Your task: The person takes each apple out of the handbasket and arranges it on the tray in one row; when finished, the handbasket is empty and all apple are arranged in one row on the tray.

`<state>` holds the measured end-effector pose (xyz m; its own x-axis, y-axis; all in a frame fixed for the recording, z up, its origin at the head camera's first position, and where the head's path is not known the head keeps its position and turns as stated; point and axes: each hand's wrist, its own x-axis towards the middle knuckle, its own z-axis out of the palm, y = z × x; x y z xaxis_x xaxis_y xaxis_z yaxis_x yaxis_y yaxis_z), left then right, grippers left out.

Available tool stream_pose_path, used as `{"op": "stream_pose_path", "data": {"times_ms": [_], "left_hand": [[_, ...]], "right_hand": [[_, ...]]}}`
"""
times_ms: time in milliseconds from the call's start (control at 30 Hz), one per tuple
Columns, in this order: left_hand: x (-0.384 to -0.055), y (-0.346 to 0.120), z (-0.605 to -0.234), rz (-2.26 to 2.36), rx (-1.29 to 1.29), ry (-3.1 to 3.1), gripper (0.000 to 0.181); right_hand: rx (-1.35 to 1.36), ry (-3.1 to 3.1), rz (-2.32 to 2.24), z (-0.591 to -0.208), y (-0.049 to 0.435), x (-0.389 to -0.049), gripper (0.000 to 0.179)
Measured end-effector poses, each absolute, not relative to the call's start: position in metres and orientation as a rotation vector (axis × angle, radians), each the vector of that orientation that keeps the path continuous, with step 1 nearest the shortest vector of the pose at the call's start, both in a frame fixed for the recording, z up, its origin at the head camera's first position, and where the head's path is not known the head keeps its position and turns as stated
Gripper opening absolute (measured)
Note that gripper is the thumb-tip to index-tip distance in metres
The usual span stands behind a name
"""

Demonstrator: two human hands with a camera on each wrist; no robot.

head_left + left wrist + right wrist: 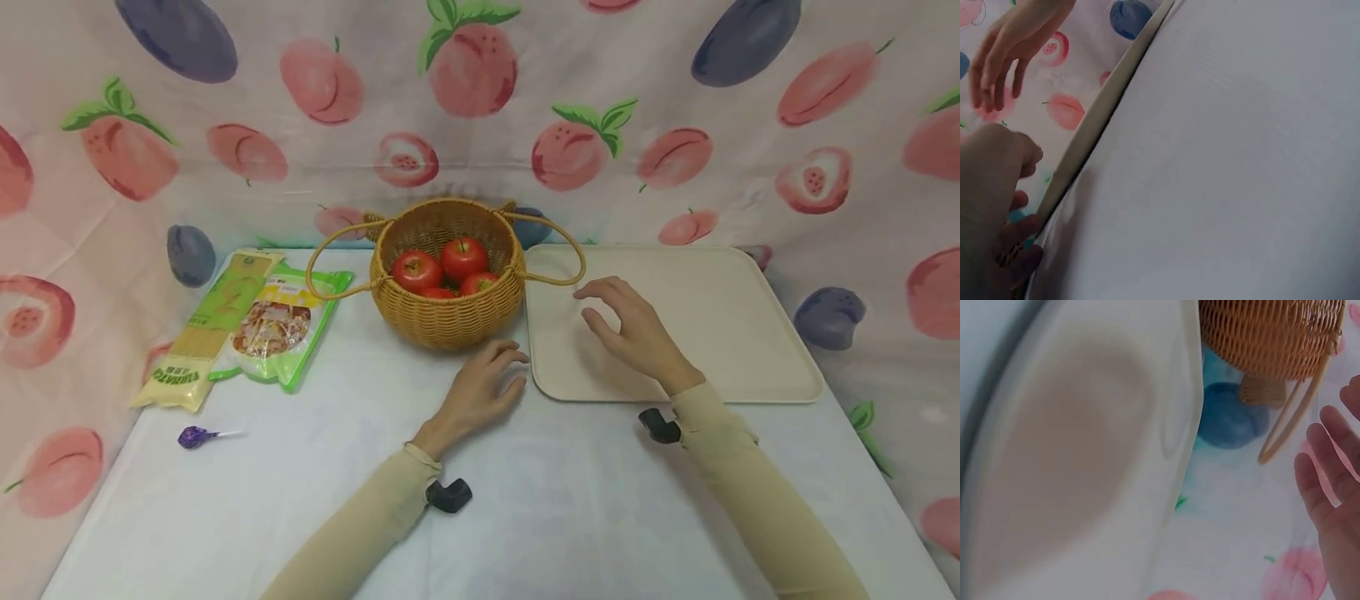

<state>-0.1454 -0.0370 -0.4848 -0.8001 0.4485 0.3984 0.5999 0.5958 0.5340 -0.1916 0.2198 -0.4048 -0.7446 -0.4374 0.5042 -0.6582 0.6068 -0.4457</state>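
My left hand point(480, 390), fingers loosely bent, is just in front of one round, woven tan basket point(453, 323); my right hand point(636, 330), fingers relaxed and slightly apart, is over one beige tray point(738, 329). Four shiny red apples point(463, 259) show inside the basket, left of the tray. Farther left lie two packets point(273, 329) and one lollipop point(195, 437).

Wicker basket point(442, 321) upright; red apples point(464, 259) inside, seemingly four; beige tray point(727, 325) flat beside.
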Motion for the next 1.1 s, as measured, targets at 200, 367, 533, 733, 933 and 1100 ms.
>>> {"op": "stream_pose_path", "data": {"times_ms": [200, 367, 533, 733, 933, 1100], "left_hand": [[-0.151, -0.022, -0.485, -1.006, -1.032, -2.641, 0.027], [-0.152, -0.019, -0.485, -0.958, -1.09, -2.657, 0.026], [-0.149, -0.025, -0.488, -0.92, -1.139, -2.681, 0.023], [-0.149, -0.029, -0.493, -0.876, -1.188, -2.673, 0.023], [-0.149, -0.028, -0.494, -0.887, -1.183, -2.629, 0.018], [-0.148, -0.027, -0.494, -0.89, -1.173, -2.615, 0.02]], "right_hand": [[0.972, -2.48, 0.888, -0.39, 0.206, -0.199, 0.023], [1.026, -2.463, 0.877, -0.377, 0.195, -0.207, 0.022], [1.091, -2.466, 0.892, -0.371, 0.184, -0.214, 0.021], [1.155, -2.493, 0.879, -0.364, 0.173, -0.226, 0.02], [1.278, -2.46, 0.823, -0.354, 0.158, -0.243, 0.019], [1.381, -2.441, 0.802, -0.344, 0.144, -0.256, 0.016]]}}
